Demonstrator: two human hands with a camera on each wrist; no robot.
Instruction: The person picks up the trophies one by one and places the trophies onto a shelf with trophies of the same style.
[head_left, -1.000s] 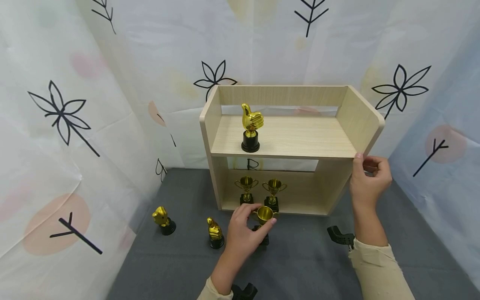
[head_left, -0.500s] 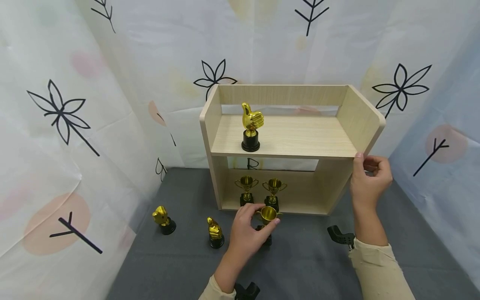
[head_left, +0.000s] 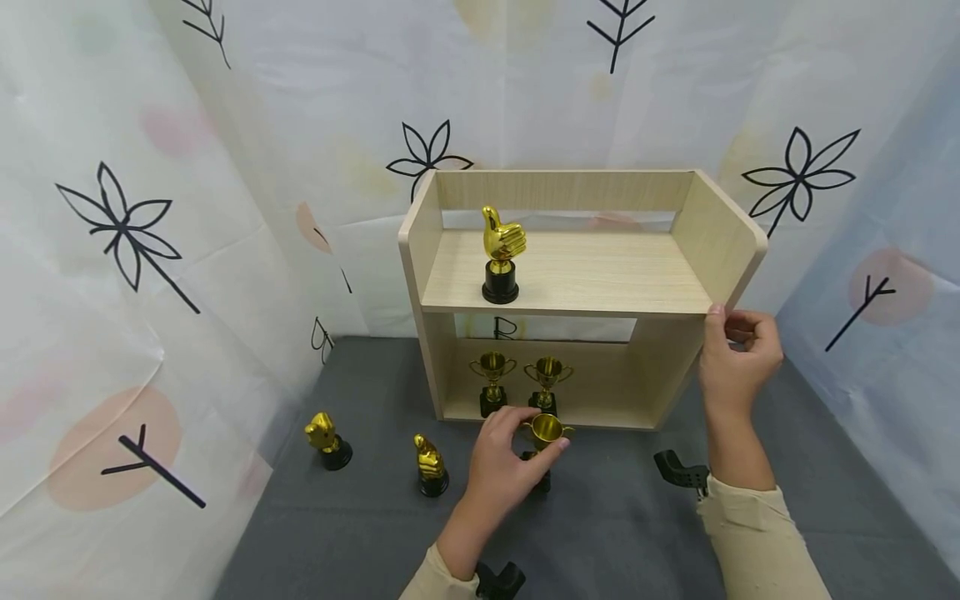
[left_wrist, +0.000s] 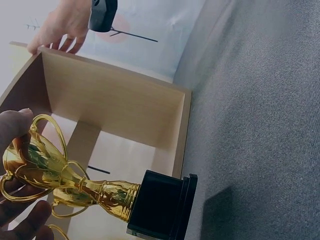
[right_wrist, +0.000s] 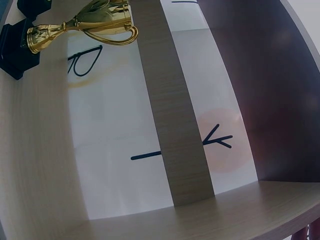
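Observation:
My left hand (head_left: 504,462) grips a gold trophy cup (head_left: 546,429) by its bowl, in front of the wooden shelf (head_left: 570,275). In the left wrist view, the black base (left_wrist: 160,205) stands off the cloth, a shadow beside it. Two similar trophy cups stand on the lower level, a left one (head_left: 492,367) and a right one (head_left: 547,373). My right hand (head_left: 738,358) holds the shelf's right side panel, thumb at the front edge and fingers curled behind. On the upper level stands a gold thumbs-up trophy (head_left: 501,250).
Left of my left hand, a small gold trophy (head_left: 429,467) stands on the grey cloth (head_left: 360,542). Farther left is another gold trophy (head_left: 328,442) on a round black base. Patterned white fabric (head_left: 330,100) hangs behind and at the sides.
My left hand has carried the trophy cup a little to the right, in front of the lower level's right cup. The right hand keeps its hold on the shelf.

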